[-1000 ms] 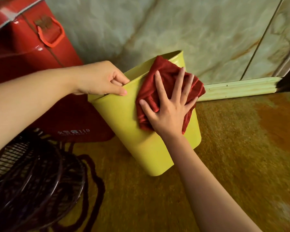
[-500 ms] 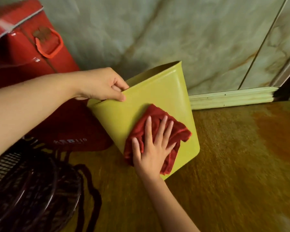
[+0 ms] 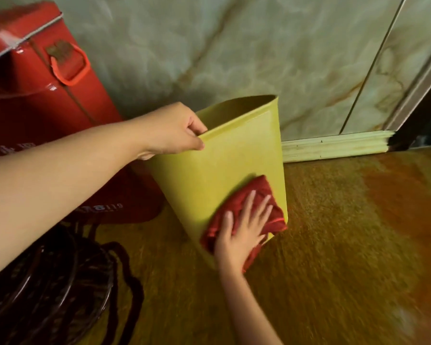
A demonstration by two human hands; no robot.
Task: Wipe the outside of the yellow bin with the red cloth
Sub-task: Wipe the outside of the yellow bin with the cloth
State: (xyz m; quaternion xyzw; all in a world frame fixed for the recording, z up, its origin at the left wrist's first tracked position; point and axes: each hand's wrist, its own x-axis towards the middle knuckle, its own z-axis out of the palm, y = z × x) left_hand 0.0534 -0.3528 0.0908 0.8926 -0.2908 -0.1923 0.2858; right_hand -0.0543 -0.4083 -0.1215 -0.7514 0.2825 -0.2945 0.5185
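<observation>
The yellow bin (image 3: pixel 224 158) stands tilted on the floor near the wall, its open mouth facing up and away from me. My left hand (image 3: pixel 177 131) pinches the bin's near left rim, thumb outside and fingers inside. A crumpled red cloth (image 3: pixel 256 195) lies against the lower right part of the bin's front wall. My right hand (image 3: pixel 244 230) presses flat on the cloth with its fingers spread. The cloth's middle is hidden under that hand.
A large red metal box (image 3: pixel 35 100) with a red handle stands left of the bin, against the marble wall (image 3: pixel 234 46). A dark wire fan guard and cord (image 3: pixel 55 290) lie at the lower left. Brown floor (image 3: pixel 346 245) stretches right; a pale skirting board (image 3: pixel 334 145) runs along the wall.
My right hand has slid the red cloth from the bin's top rim down the front wall to its lower right corner. My left hand has kept its hold on the rim.
</observation>
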